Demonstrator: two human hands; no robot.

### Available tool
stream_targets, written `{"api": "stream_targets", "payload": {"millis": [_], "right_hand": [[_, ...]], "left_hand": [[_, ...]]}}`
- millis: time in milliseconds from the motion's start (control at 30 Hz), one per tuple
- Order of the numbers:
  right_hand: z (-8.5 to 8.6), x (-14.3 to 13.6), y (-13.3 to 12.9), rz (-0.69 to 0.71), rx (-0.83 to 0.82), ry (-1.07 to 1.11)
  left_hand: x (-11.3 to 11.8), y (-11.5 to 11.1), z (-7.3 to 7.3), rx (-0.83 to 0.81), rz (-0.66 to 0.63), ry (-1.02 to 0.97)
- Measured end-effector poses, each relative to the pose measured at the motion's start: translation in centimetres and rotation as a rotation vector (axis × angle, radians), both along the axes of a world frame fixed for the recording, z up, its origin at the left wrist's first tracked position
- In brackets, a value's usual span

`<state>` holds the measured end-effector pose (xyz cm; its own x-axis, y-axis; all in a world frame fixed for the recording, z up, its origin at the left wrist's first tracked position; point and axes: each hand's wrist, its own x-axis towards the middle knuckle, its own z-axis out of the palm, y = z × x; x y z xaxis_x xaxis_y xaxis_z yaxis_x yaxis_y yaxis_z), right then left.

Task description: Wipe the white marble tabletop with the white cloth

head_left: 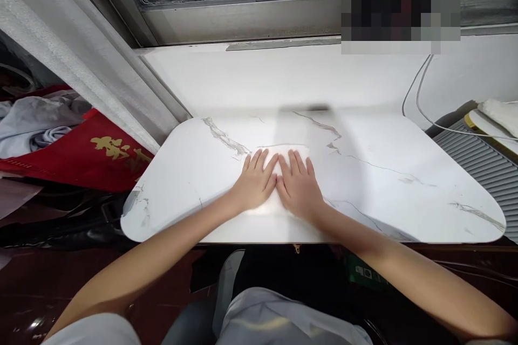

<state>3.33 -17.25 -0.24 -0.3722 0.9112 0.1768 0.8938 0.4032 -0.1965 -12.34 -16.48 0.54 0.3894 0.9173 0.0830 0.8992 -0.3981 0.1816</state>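
A thin white sheet (267,206), roughly square, lies flat on the white marble-patterned tabletop (182,178). Whether it is paper or cloth I cannot tell. My left hand (256,180) rests palm down on its left part, fingers spread and pointing away from me. On the right part lies my right hand (299,183), also palm down with its fingers apart. The thumbs and index fingertips of both hands come close together near the sheet's middle. The hands cover much of the sheet.
A pale curtain (81,32) hangs at the left, beside a red cloth (81,159) with gold characters. Behind the table rises a white wall (263,75) below a window. To the right stand a grey ribbed unit (481,156) and thin cables (418,86).
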Motion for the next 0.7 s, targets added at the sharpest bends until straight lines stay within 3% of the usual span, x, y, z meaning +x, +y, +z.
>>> {"api": "stream_targets", "payload": {"millis": [200, 367, 433, 533, 700], "right_hand": [[0.2, -0.2, -6.0, 0.203, -0.049, 0.062], [1.4, -1.2, -5.7, 0.283, -0.253, 0.109], [2.0, -2.1, -4.3, 0.287, -0.335, 0.119], [2.7, -4.0, -1.1, 0.270, -0.410, 0.133], [1.7, -7.6, 6.5, 0.216, -0.255, 0.157]], "left_hand": [[-2.2, -7.2, 0.1, 0.006, 0.027, -0.033], [-3.3, -8.9, -0.1, -0.027, 0.162, -0.075], [-3.8, -8.1, -0.2, -0.055, 0.232, -0.087], [-4.7, -5.1, -0.1, -0.113, 0.303, -0.068], [-6.9, 3.3, 0.1, -0.116, 0.391, -0.043]]}}
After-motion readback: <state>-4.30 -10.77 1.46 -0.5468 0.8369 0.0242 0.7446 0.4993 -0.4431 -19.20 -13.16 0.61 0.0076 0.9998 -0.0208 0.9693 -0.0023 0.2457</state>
